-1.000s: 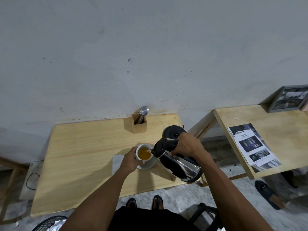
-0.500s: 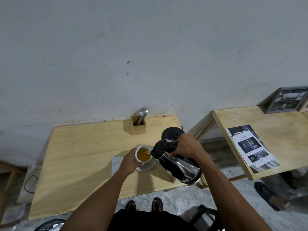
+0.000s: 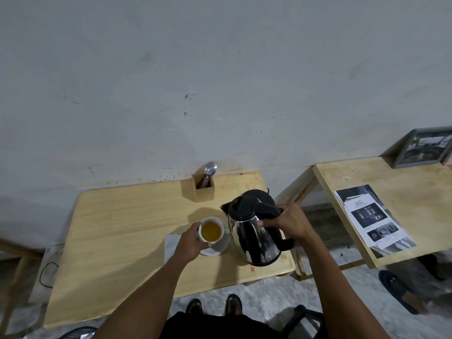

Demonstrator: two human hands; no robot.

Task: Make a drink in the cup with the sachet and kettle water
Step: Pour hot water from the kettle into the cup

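On the wooden table (image 3: 117, 231), near its right front part, the white cup (image 3: 211, 229) sits on its saucer (image 3: 221, 245), filled close to the rim with amber liquid, and the left hand (image 3: 189, 243) curls around the cup's left side. Just to its right the steel kettle (image 3: 254, 231) stands nearly upright, its handle clenched in the right hand (image 3: 288, 222) and its spout (image 3: 224, 208) just behind the cup's rim. With the cup so full, a nudge from either hand, or a drip from the spout as the kettle swings away, would likely slop hot drink onto the saucer or fingers.
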